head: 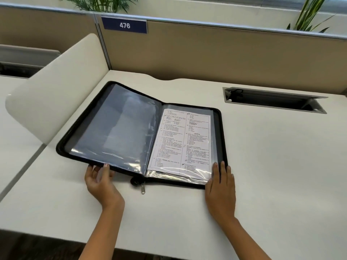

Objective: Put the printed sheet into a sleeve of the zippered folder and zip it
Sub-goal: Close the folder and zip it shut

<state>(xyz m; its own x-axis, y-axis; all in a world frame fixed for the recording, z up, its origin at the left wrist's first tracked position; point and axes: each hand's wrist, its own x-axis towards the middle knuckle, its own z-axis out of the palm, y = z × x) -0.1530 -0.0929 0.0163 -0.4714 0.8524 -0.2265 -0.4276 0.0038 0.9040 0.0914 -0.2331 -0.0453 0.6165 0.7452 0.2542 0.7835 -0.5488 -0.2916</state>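
The black zippered folder (222, 132) lies open on the white desk. Its right half lies flat, and the printed sheet (183, 141) sits inside a clear sleeve there. The left half, with empty clear sleeves (116, 128), is raised off the desk. My left hand (99, 179) grips the near edge of that raised left cover, fingers curled under it. My right hand (220, 182) lies flat, fingers apart, on the folder's near right corner. The metal zipper pull (143, 188) hangs at the near end of the spine.
A curved white side divider (56, 87) stands just left of the folder. A beige partition with a "476" sign (124, 25) closes the back. An open cable hatch (272, 100) is sunk in the desk at the right. Plants stand behind the partition.
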